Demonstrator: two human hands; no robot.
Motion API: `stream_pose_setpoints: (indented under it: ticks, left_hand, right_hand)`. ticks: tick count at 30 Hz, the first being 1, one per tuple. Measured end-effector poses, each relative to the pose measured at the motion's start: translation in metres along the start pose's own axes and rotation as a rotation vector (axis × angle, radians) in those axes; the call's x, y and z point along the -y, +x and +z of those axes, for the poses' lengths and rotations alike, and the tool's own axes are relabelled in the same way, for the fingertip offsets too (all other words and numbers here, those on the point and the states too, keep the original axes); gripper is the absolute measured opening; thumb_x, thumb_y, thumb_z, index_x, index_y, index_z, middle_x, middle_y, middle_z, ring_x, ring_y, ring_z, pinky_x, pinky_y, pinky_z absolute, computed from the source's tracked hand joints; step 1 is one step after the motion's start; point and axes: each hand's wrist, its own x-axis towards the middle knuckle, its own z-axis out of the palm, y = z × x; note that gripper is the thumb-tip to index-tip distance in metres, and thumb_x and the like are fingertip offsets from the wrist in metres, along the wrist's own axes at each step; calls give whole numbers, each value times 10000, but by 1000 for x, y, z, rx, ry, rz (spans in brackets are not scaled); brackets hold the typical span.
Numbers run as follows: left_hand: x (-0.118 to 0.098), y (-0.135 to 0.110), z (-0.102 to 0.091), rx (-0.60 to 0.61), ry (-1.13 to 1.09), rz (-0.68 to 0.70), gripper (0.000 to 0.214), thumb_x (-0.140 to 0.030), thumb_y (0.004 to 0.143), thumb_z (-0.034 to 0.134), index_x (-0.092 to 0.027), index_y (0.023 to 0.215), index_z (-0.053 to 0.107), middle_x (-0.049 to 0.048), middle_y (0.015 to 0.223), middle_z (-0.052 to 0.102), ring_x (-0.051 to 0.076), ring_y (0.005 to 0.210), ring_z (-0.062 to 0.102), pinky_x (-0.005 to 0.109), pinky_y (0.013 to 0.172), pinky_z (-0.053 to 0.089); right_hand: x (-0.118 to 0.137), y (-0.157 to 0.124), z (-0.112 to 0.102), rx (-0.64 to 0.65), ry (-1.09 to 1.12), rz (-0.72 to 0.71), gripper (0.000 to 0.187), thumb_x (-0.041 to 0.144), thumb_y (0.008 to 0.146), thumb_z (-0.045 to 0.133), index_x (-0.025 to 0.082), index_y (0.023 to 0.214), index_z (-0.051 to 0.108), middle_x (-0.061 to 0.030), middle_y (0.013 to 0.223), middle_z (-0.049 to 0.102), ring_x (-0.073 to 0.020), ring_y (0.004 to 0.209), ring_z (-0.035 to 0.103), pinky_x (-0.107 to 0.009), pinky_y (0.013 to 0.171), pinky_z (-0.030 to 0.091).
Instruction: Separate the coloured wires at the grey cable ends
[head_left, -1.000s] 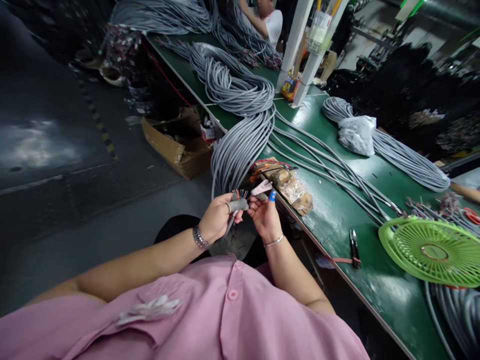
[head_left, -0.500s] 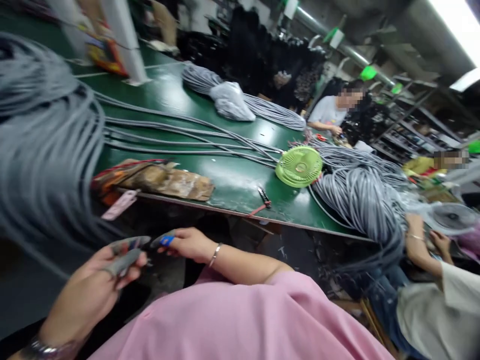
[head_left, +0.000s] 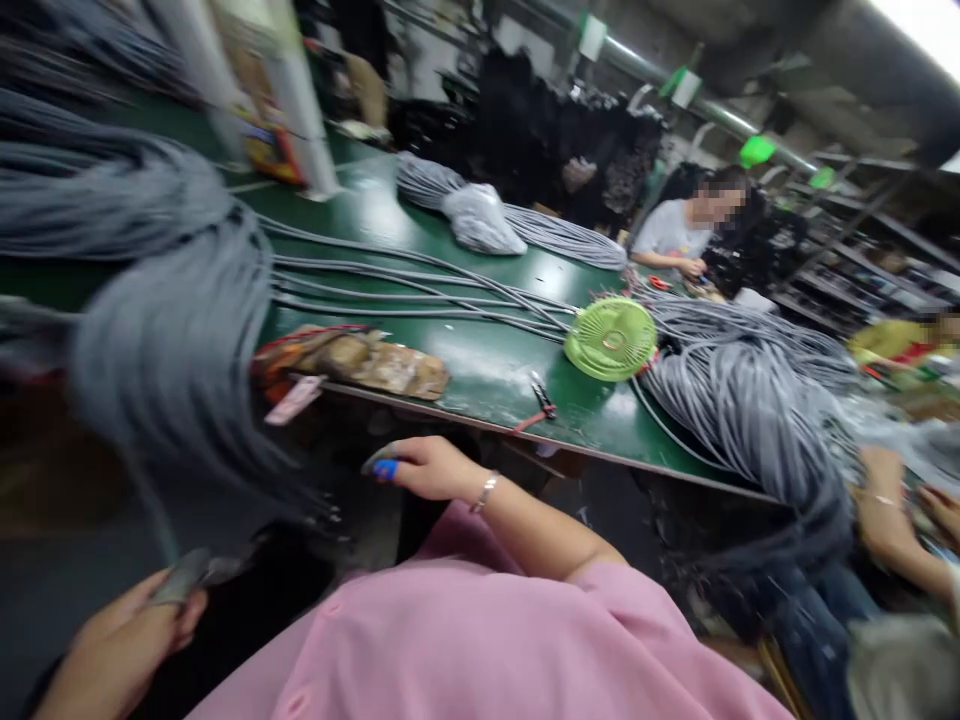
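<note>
Low on the left, my left hand (head_left: pixel 139 625) is closed, with thumb and fingers pressed together on a thin grey cable (head_left: pixel 154 500). That cable comes down from the thick hanging bundle of grey cables (head_left: pixel 180 350) at the table's end; its tip at my fingers is blurred. My right hand (head_left: pixel 431 468) is in front of the table edge, apart from the left one. Its fingers are closed, with a grey finger cover and a blue band on one. Whatever it may pinch is hidden.
Grey cables stretch along the green table (head_left: pixel 495 370) to a green fan (head_left: pixel 611 340) and a large cable pile (head_left: pixel 750 400). Cutters (head_left: pixel 541 395) and a worn cardboard piece (head_left: pixel 409 370) lie near the front edge. A co-worker's arm (head_left: pixel 892 510) is at right; another person (head_left: pixel 679 230) works behind.
My hands, close together before, have parted. The left moved down and left to the hanging cable. The view has turned left, so the table and cables appear farther right.
</note>
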Motion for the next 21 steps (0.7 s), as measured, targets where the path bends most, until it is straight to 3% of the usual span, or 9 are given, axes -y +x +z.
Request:
stream_pose_setpoints:
  ticks: [2,4,7,12,16,21]
  left_hand:
    - [0,-12,-14,-130,-290,5,362,-547,663,457,-262,443,490,-97,393,494,149,455,440,256,542,364]
    - [3,-22,-26,-78,-422,-3,354,-575,659,541,-282,462,570,-81,476,604,159,508,512,268,571,405]
    - [9,-34,-39,-23,-561,-19,309,-607,655,636,-309,588,679,-45,646,721,184,640,621,303,681,477]
    - [-8,-47,-68,-146,-629,19,347,-653,636,689,-310,677,723,2,673,732,209,680,653,355,752,510]
    - [-60,-44,-100,-236,-585,208,312,-585,629,736,-283,709,741,31,674,722,232,688,627,395,753,519]
    - [-166,-17,-118,-183,-422,451,310,-476,636,765,-217,804,746,43,759,731,232,750,635,350,752,516]
  right_hand:
    - [16,-5,-18,2,-37,-74,229,282,906,572,211,1073,712,-13,976,717,-143,894,631,-252,851,484]
    - [31,-8,-36,21,-73,-124,270,338,919,546,193,1074,713,-30,945,712,-150,850,624,-272,822,493]
    - [52,-9,-65,3,-134,-180,293,373,929,516,219,1087,709,-33,943,708,-161,822,616,-294,795,492]
    - [71,2,-120,-87,-389,-196,276,356,915,511,217,1031,720,-41,883,718,-184,808,624,-288,759,474]
    - [52,22,-171,-224,-663,-76,234,308,868,557,202,962,743,-69,891,737,-193,817,639,-281,772,460]
    - [4,34,-216,-469,-717,66,279,288,858,529,186,1024,728,-74,920,743,-194,839,645,-286,782,457]
